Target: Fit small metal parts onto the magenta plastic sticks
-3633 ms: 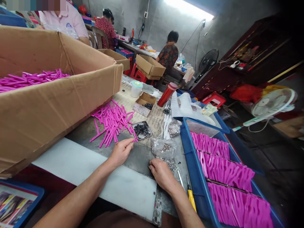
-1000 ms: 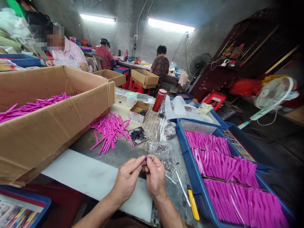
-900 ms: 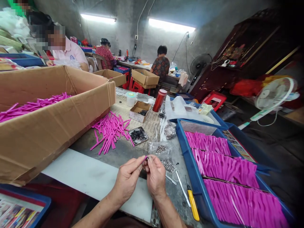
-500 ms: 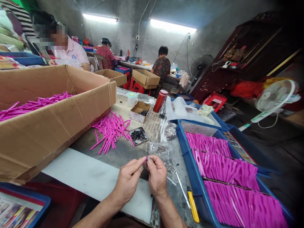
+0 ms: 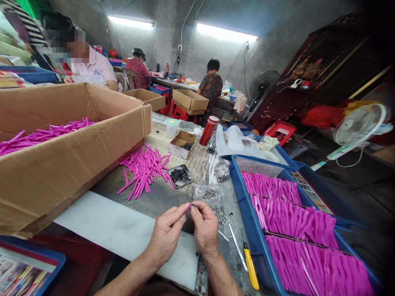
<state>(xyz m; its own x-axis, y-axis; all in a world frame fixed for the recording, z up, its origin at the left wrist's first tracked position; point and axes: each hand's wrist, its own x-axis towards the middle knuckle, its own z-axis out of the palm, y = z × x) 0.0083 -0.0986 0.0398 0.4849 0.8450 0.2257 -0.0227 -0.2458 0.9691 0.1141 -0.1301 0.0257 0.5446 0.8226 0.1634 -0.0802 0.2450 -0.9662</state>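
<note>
My left hand (image 5: 166, 235) and my right hand (image 5: 204, 227) meet over the table's front edge, fingertips pinched together. Between them shows the tip of a thin pink plastic stick (image 5: 188, 207), held by the left fingers. The right fingers press a small part against its end, too small to name. Just beyond lie a clear bag of small metal parts (image 5: 210, 193) and a loose heap of metal pieces (image 5: 219, 213). A pile of pink sticks (image 5: 145, 166) and a small tray of dark parts (image 5: 181, 176) lie farther out.
A big cardboard box (image 5: 77, 144) of pink sticks fills the left. A blue crate (image 5: 256, 230) with rows of pink pieces stands right. A yellow-handled screwdriver (image 5: 250, 268) lies by it. A red bottle (image 5: 208, 130), small carton (image 5: 183, 144) and white cup (image 5: 171, 128) stand farther back. Other people sit beyond.
3.6 s ago my left hand reached the pink pile and my right hand lay on the metal pieces. Both have come together near me, pinched on a stick. Almost still over the last second.
</note>
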